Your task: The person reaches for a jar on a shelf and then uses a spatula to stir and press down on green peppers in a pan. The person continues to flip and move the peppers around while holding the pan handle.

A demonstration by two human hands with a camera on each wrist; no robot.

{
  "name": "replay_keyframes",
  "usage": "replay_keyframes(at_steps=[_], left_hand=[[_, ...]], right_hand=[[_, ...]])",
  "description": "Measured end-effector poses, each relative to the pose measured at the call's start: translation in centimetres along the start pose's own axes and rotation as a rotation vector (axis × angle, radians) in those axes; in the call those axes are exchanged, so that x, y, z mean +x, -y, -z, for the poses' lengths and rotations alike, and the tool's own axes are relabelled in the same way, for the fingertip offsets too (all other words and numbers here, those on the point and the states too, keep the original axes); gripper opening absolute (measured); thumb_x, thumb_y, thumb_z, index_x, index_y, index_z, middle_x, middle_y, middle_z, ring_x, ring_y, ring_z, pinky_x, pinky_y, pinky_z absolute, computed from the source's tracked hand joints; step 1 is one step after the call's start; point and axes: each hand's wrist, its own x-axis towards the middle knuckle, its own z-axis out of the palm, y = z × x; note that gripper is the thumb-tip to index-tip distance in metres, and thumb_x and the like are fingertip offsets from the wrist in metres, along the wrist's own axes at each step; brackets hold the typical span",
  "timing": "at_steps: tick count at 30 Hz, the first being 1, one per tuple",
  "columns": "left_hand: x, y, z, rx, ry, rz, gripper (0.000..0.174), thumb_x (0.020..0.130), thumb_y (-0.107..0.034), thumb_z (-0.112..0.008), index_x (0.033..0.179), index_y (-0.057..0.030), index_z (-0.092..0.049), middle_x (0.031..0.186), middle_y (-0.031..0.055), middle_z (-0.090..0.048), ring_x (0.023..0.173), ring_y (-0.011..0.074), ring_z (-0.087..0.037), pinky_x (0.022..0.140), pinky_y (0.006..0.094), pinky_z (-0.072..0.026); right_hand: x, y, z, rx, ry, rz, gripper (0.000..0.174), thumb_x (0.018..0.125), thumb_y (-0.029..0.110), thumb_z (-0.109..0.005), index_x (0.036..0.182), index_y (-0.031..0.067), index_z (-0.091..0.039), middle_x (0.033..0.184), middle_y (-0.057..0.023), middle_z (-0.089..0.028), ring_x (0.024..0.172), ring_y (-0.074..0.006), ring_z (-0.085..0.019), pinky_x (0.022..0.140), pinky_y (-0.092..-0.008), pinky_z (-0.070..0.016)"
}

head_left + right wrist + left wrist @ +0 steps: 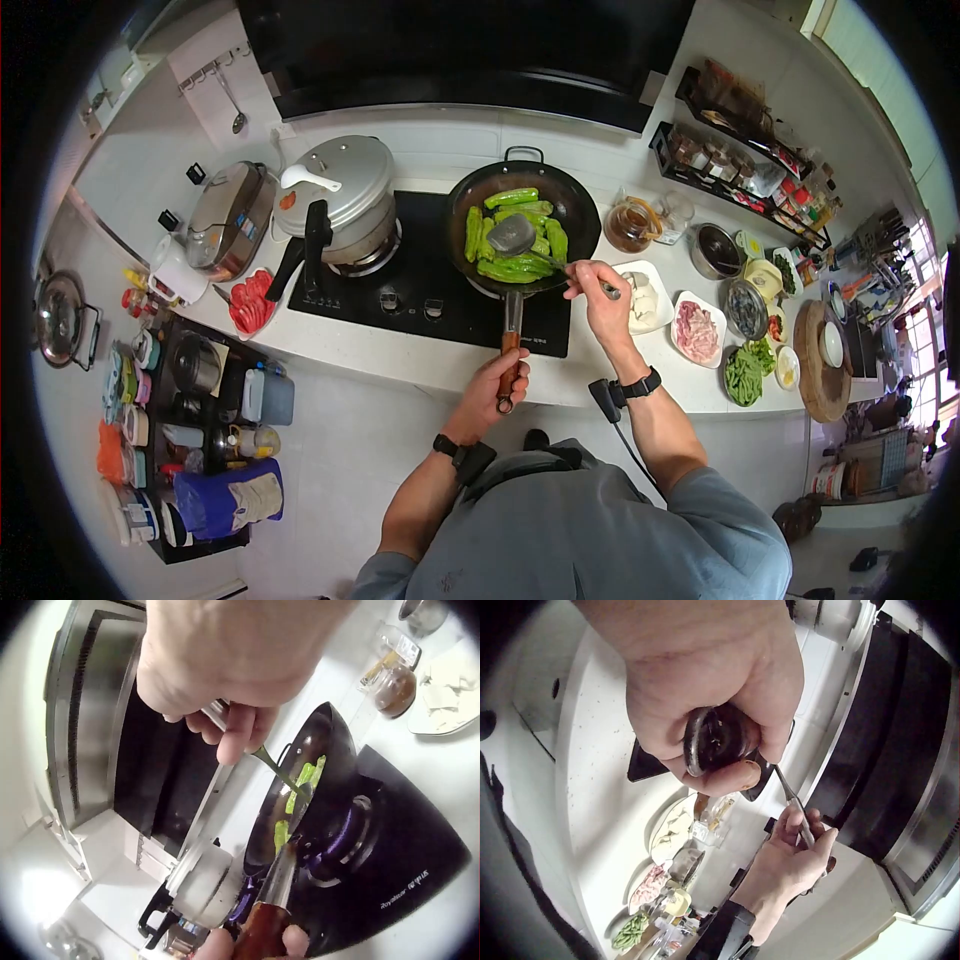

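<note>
A dark wok [580,205] stands over the right burner with several green peppers [515,197] in it. The left hand [487,392] grips the brown end of the wok's handle [511,340]; in the left wrist view, the left hand [712,690] is wrapped round the handle's end. Over the wok's right rim, the right hand [603,300] holds a metal spatula [511,235], its head resting on the peppers. Seen from the right wrist, the fingers of the right hand [225,675] curl round the spatula's shaft, and blue flame [345,832] shows under the wok.
A large pressure cooker [345,205] with a white spoon on its lid occupies the left burner. Right of the stove are a plate of white pieces [643,298], a plate of raw meat [698,330] and green beans [743,377]. Red slices [250,303] lie at the counter's left.
</note>
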Motion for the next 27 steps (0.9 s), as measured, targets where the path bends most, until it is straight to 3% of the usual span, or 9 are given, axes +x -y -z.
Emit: replay_keyframes(at_steps=[8, 14, 18, 27], left_hand=[[0.5, 0.3, 0.3, -0.008, -0.036, -0.003, 0.028, 0.11, -0.033, -0.06, 0.122, -0.008, -0.062, 0.088, 0.0026, -0.064, 0.059, 0.0113, -0.058, 0.043, 0.0227, -0.0398], [0.8, 0.5, 0.5, -0.023, -0.038, -0.015, 0.029, 0.11, -0.032, -0.06, 0.123, -0.0064, -0.062, 0.089, 0.0037, -0.064, 0.061, 0.0115, -0.057, 0.046, 0.0243, -0.0421], [1.0, 0.6, 0.7, -0.04, -0.018, -0.028, 0.029, 0.11, -0.031, -0.06, 0.124, -0.0064, -0.061, 0.09, 0.0038, -0.064, 0.063, 0.0115, -0.058, 0.048, 0.0249, -0.0432], [0.5, 0.5, -0.2, -0.005, -0.06, -0.049, 0.029, 0.11, -0.031, -0.059, 0.124, -0.0063, -0.061, 0.09, 0.0029, -0.063, 0.064, 0.0105, -0.058, 0.048, 0.0243, -0.0434]], right_hand=[[-0.7, 0.7, 1.5, 0.065, 0.038, 0.0, 0.029, 0.109, 0.019, -0.062, 0.099, -0.0057, -0.073, 0.103, -0.0114, -0.075, 0.073, -0.0139, -0.069, 0.075, -0.029, -0.0566], [-1.1, 0.8, 4.1, 0.046, 0.181, 0.079, 0.027, 0.107, 0.017, -0.063, 0.096, -0.0052, -0.072, 0.101, -0.0125, -0.074, 0.072, -0.0149, -0.068, 0.073, -0.0284, -0.0558], [-1.5, 0.7, 4.2, 0.04, 0.12, -0.002, 0.027, 0.108, 0.017, -0.062, 0.098, -0.0057, -0.072, 0.1, -0.0125, -0.075, 0.072, -0.015, -0.067, 0.071, -0.0285, -0.0551], [-0.1, 0.4, 6.0, 0.004, -0.027, 0.058, 0.032, 0.109, 0.022, -0.062, 0.097, -0.0049, -0.073, 0.093, -0.0091, -0.074, 0.071, -0.0128, -0.066, 0.071, -0.0271, -0.0534]])
